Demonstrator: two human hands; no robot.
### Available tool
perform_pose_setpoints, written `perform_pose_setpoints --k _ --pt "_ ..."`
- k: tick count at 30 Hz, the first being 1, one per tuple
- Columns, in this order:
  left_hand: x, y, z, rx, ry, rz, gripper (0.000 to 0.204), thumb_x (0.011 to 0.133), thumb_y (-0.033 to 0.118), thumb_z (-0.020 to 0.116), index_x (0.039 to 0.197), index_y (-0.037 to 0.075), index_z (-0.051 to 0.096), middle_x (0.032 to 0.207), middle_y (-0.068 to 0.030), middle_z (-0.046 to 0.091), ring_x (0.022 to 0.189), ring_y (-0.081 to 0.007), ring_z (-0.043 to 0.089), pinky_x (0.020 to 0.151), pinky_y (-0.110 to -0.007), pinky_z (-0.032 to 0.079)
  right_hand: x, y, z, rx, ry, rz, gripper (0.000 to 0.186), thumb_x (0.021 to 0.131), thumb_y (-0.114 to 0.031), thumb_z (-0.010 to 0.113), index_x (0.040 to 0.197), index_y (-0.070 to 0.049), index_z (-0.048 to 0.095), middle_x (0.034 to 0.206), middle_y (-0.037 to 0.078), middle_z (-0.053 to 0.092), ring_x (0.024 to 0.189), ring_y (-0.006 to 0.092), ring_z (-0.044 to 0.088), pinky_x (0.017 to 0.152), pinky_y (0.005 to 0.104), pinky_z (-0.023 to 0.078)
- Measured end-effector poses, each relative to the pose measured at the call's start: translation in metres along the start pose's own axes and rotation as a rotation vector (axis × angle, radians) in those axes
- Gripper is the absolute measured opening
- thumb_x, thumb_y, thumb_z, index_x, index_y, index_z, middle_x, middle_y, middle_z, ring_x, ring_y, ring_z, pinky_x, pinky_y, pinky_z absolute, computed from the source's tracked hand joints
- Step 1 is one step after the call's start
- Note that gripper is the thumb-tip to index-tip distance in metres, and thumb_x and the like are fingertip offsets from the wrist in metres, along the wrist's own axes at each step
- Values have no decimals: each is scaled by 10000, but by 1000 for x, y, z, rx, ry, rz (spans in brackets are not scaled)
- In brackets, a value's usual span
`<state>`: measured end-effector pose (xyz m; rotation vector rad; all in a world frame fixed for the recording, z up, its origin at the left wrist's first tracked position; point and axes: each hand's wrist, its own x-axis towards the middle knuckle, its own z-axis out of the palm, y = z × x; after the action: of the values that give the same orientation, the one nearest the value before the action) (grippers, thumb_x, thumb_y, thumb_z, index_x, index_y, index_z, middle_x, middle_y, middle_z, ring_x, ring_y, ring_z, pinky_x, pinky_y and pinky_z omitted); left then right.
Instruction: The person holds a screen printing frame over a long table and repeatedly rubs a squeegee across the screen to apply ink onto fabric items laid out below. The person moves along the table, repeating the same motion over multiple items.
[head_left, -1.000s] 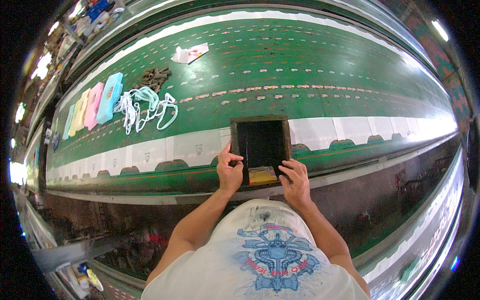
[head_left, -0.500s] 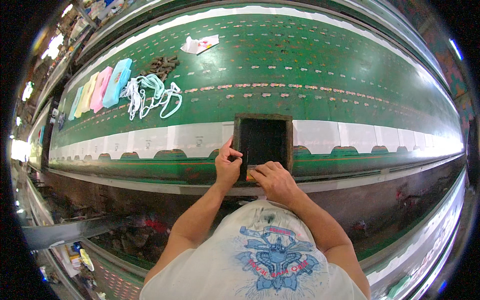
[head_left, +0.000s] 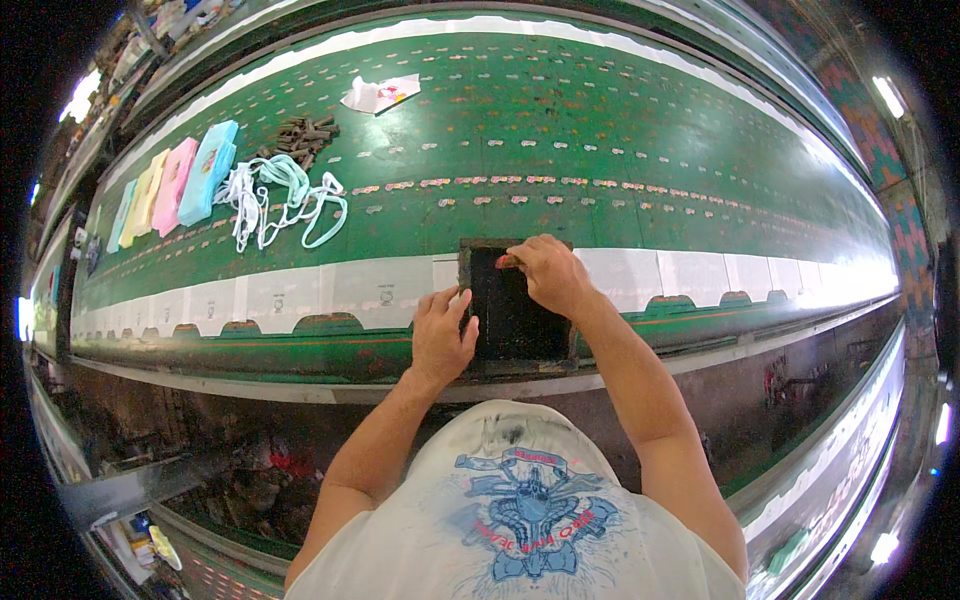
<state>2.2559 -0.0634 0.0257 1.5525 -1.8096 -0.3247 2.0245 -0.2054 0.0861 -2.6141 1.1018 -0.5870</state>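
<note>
A dark rectangular frame with raised sides (head_left: pixel 575 345) lies over the near row of white paper pieces on the long green table (head_left: pixel 620 110). My left hand (head_left: pixel 441 335) rests against its left side, fingers stretched and thumb apart, touching the rim. Over the far end of the frame, my right hand (head_left: pixel 555 275) is closed on a small strip with a reddish end (head_left: pixel 507 261); it looks like a small squeegee, mostly hidden under the fingers. The frame's inside is black.
Far left stand blue (head_left: pixel 208 175), pink (head_left: pixel 174 187) and yellow (head_left: pixel 146 198) folded stacks. Beside them lie white and pale green cords (head_left: pixel 285 195) and a pile of brown short pieces (head_left: pixel 302 138). A crumpled white paper (head_left: pixel 381 94) lies farther back.
My right hand has moved from the frame's near end to its far end with the strip. My left hand has slid slightly down, its fingers straighter. The view has shifted slightly.
</note>
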Motion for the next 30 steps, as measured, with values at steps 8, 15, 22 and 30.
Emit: perform_pose_setpoints --k 8,15,22,30 --pt "14 -9 -17 172 -182 97 477 950 111 752 1416 22 710 1319 -202 696 1248 -433 624 1044 -582 505 -37 -40 9 29 -57 27 479 877 58 684 1297 -139 803 1196 112 795 1139 372 716 1039 494 574" --pt "14 1 -15 105 -132 61 489 918 99 785 1390 -13 726 1403 -242 674 1332 -436 602 1114 -572 481 -97 -88 12 15 -19 11 459 873 -56 740 1320 -142 797 1176 87 781 1109 323 710 1025 464 563" --pt "-9 -8 27 -276 89 -121 556 854 -9 748 1409 25 748 1588 -284 607 1465 -461 562 1248 -552 427 -112 -101 -3 136 -85 85 494 848 -22 803 1338 -78 785 1273 113 752 1168 353 692 1045 483 570" --pt "-9 16 48 -404 200 -234 429 793 -95 711 1179 61 818 1633 -264 617 1549 -400 566 1301 -475 410 -144 -68 -10 245 111 82 427 846 -14 853 1268 -52 800 1243 136 765 1161 372 718 1008 493 593"
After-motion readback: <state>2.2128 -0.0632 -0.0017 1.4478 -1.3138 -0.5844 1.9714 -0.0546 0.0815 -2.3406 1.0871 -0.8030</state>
